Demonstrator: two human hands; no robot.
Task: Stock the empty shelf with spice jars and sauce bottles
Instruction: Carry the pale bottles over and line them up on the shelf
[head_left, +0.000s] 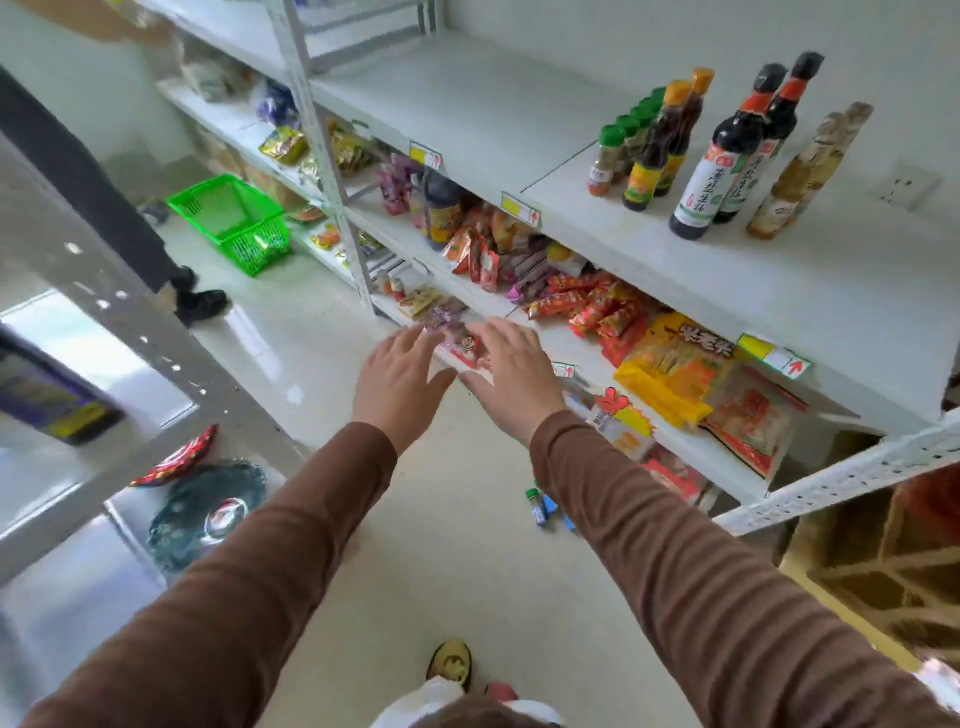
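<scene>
- Head view — both hands reach forward with fingers spread and nothing in them; the left hand (400, 376) and the right hand (511, 371) hover side by side, thumbs nearly touching, so neither grip has hold of anything.
- Up and to the right of the hands, on the white shelf (483, 119), the stocked goods stand in front-to-back rows at its right end; the stretch directly above the hands is bare.
- Counted there: two amber oil bottles (662, 150) with orange caps, two dark soy sauce bottles (724, 166) with black-and-red necks, two pale bottles (802, 176) furthest from the hands, and a row of green-capped spice jars (605, 161) — about five, the rear ones overlapping too much to be sure.
- Below and to the right of the right hand, small jars (540, 509) lie on the floor, at least two; the blur hides more.
- Handling, as a judgement: the bottles look like glass, heavy when full, smooth and breakable, so they are best gripped round the body below the shoulder, not by the cap. The spice jars seem light and stiff, easy to pinch round the middle.
- Just beyond the fingertips lie soft snack packets (457, 340) on a lower shelf; the green basket (234, 221) sits far off to the upper left.
</scene>
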